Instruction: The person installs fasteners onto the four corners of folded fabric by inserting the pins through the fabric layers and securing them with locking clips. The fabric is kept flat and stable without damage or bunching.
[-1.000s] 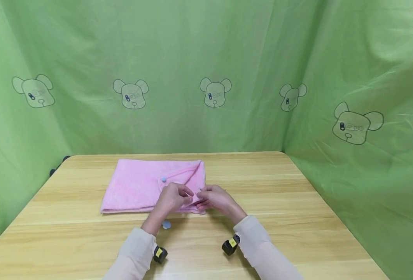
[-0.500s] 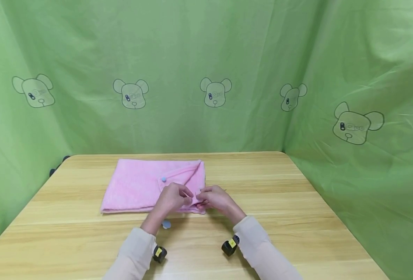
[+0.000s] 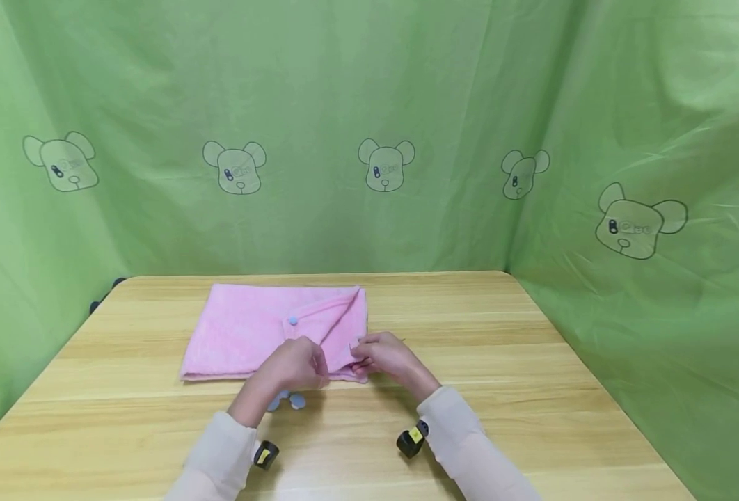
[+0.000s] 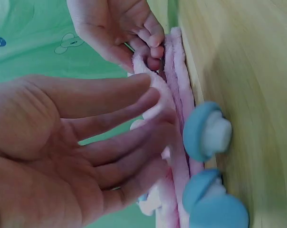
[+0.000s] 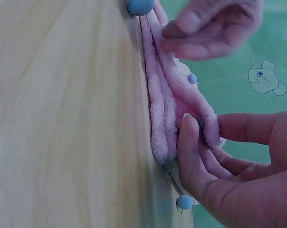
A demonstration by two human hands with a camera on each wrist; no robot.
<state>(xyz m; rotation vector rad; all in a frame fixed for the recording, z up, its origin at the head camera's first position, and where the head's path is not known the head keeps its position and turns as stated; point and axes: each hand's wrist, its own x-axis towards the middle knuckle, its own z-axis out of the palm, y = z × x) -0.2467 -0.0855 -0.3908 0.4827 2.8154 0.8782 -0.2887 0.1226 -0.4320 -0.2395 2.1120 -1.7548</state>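
Observation:
A folded pink plush cloth [image 3: 244, 327] lies on the table, its near right corner turned back into a flap. My right hand [image 3: 388, 355] pinches that flap's edge between thumb and fingers; in the right wrist view a small dark grey piece [image 5: 201, 123] shows at the pinch. Fingers extended and holding nothing, my left hand [image 4: 91, 147] is over the cloth's front edge. Below it sit several blue-capped, mushroom-shaped clips [image 4: 200, 133] with white stems. One small blue knob [image 3: 293, 321] is on the cloth. Another blue knob [image 5: 184, 202] with thin wire appears below my right hand.
The wooden table [image 3: 501, 417] extends around the cloth on all sides. Green curtains [image 3: 307, 83] printed with bear heads enclose its back and sides. Black wrist cameras [image 3: 410, 442] hang under both sleeves.
My left hand has left the flap and moved left and nearer, toward the blue-capped clips, more of which now show. My right hand keeps its pinch on the cloth in the same place.

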